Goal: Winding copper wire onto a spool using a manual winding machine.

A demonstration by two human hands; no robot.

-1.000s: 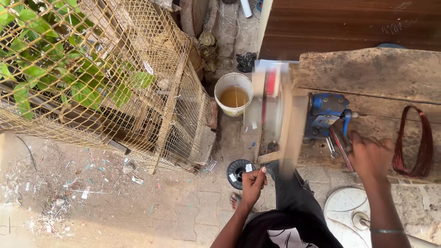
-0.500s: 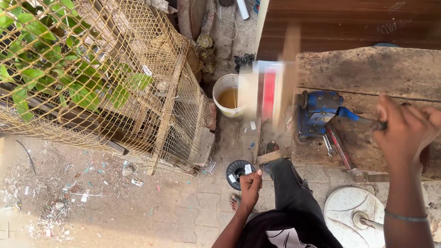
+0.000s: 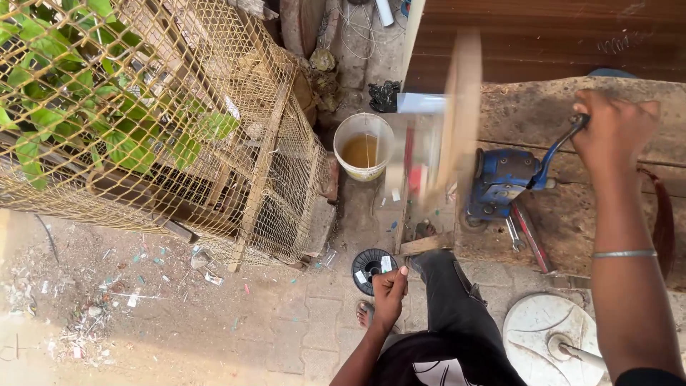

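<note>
Head view: my right hand (image 3: 613, 127) is wrapped around the blue crank (image 3: 561, 149) at far right, handle inside curled fingers. My left hand (image 3: 389, 284), near centre, is fisted; I cannot tell on what.

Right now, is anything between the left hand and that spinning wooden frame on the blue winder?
Nothing solid visible. The left hand is closed low by the knee, the black spool beside it. The blurred wooden frame turns above, cranked by the right hand on the handle.
</note>
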